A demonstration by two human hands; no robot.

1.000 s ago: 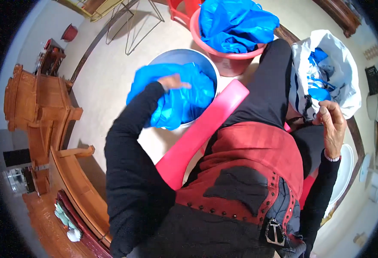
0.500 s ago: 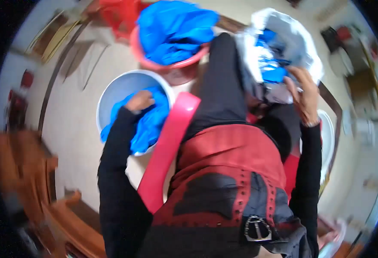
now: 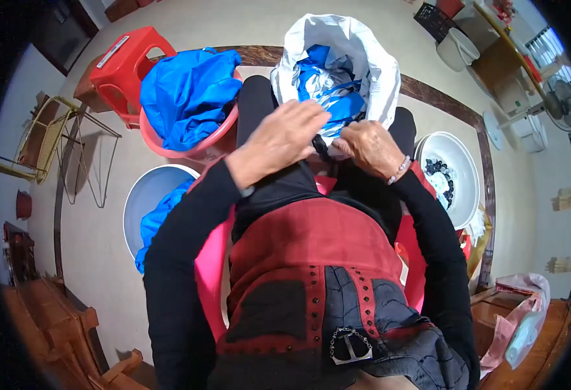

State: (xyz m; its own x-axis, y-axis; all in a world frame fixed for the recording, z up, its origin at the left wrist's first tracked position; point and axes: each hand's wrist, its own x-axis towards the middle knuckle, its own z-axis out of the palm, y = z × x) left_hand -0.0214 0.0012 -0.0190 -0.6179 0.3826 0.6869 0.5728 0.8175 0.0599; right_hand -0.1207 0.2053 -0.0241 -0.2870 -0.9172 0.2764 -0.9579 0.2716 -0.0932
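Note:
A white woven sack (image 3: 384,78) with its mouth rolled open stands between my knees, with blue and white crumpled pieces (image 3: 344,107) inside. Over its near rim, my left hand (image 3: 282,140) reaches in with fingers stretched out and slightly smeared. My right hand (image 3: 371,148) has its fingers curled at the near right rim; what they grip is hidden. A dark strip (image 3: 322,148) shows between the two hands. To the left, a pale bucket (image 3: 143,188) holds blue fabric (image 3: 158,218). Beyond it, more blue fabric (image 3: 191,97) heaps in a pink basin (image 3: 168,151).
On the right sits a white basin (image 3: 468,175) with small black pieces (image 3: 442,179) in it. A red stool (image 3: 129,65) stands behind the pink basin. Wooden furniture (image 3: 51,318) is at the lower left, a fan (image 3: 561,107) at the far right.
My left hand has left the blue fabric in the bucket and come right to the sack. My right hand has moved left to the sack's near rim. The view has swung right.

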